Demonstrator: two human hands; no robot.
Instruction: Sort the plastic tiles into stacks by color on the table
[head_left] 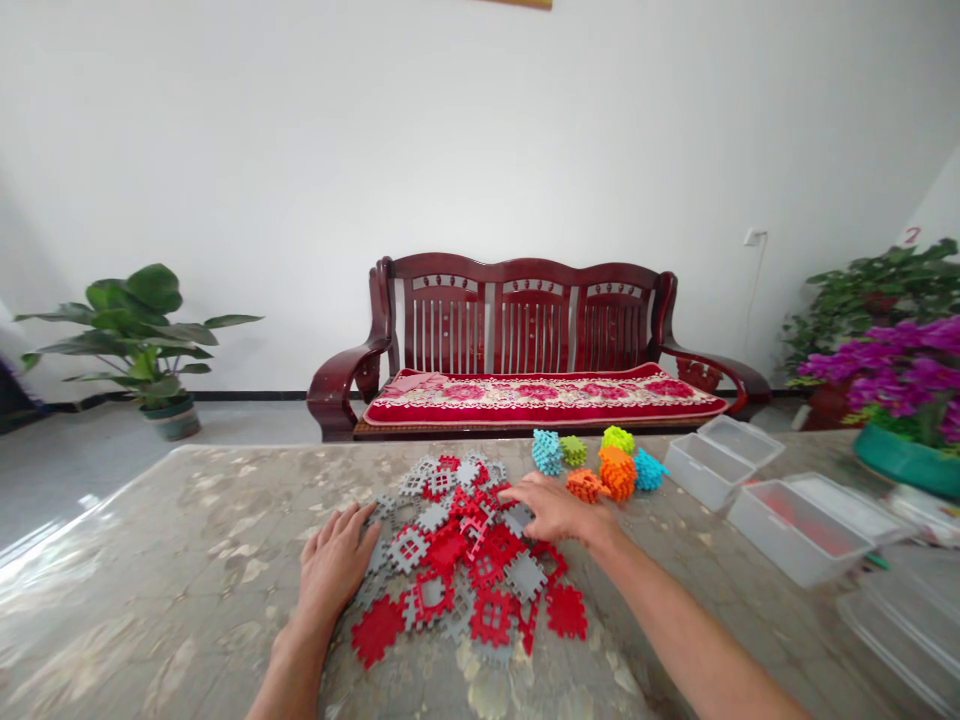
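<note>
A loose heap of red and grey interlocking plastic tiles [446, 548] with notched edges spreads over the middle of the table. Some tiles are solid, others have window-like cutouts. At the heap's left edge lies my left hand [339, 550], palm down with its fingers stretched out, beside the grey tiles. My right hand [553, 508] reaches over the upper right of the heap, fingers extended and apart, touching or just above the tiles; its fingertips partly cover them. Neither hand appears to hold a tile.
Behind my right hand stand stacked pieces in blue [547, 453], green [574, 450] and orange [617, 473]. Clear plastic boxes [799, 530] sit on the right of the patterned table [217, 580], near a purple flower pot [907, 458]. A wooden bench [491, 300] is beyond.
</note>
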